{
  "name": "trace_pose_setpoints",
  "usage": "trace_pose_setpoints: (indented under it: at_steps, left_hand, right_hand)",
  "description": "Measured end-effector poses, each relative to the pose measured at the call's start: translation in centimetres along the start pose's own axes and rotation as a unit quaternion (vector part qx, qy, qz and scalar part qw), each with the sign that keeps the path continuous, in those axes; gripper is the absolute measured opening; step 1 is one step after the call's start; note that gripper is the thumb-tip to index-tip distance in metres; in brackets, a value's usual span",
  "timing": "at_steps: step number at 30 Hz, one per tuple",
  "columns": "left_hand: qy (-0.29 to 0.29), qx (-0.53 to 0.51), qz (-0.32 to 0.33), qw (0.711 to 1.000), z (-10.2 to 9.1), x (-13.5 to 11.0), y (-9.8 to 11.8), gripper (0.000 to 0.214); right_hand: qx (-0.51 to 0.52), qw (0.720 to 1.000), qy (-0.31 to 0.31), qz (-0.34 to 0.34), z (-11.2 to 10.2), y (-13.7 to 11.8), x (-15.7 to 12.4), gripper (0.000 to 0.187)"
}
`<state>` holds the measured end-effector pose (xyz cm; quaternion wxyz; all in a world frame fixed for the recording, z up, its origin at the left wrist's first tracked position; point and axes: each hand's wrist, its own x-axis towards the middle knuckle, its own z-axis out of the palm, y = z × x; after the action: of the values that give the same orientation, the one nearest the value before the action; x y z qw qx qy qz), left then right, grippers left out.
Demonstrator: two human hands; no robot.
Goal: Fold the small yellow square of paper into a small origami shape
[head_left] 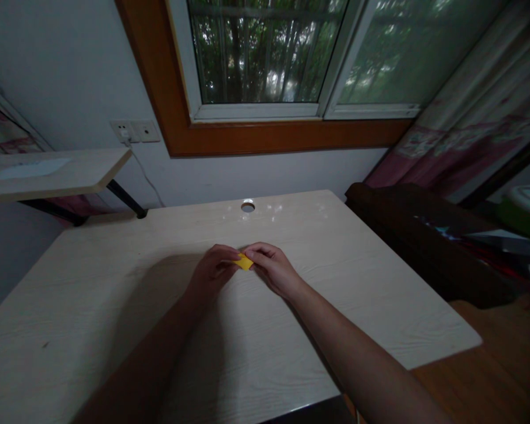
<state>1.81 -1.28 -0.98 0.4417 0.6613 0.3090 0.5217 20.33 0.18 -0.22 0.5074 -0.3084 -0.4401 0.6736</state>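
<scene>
A small yellow folded piece of paper point(244, 262) sits between both hands near the middle of a pale wooden desk point(115, 306). My left hand point(212, 272) is curled with its fingertips pinching the paper's left side. From the right, my right hand point(271, 268) pinches the other side, fingers bent over it. Most of the paper is hidden by the fingers.
A round cable hole point(248, 206) lies at the desk's far edge below a window. A second tabletop point(48, 174) stands at the left with a wall socket point(135, 131) above. A dark sofa point(428, 241) and curtains are to the right.
</scene>
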Motion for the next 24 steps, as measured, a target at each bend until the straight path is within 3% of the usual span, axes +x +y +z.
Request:
trace_pose_setpoints:
  at_steps: [9,14,24]
  left_hand:
    - [0.016,0.115,0.039,0.992,-0.4,0.5,-0.7,0.012]
    - [0.021,0.17,0.048,0.984,-0.6,0.5,0.0,0.009]
    - [0.047,0.164,-0.027,0.985,-0.4,0.2,0.1,0.013]
  right_hand:
    - [0.004,1.0,-0.009,0.002,0.0,0.2,0.0,0.013]
    - [-0.045,0.998,-0.035,0.002,-0.3,0.4,0.0,0.017]
    - [-0.181,0.975,-0.029,-0.127,-0.3,-0.2,-0.2,0.016]
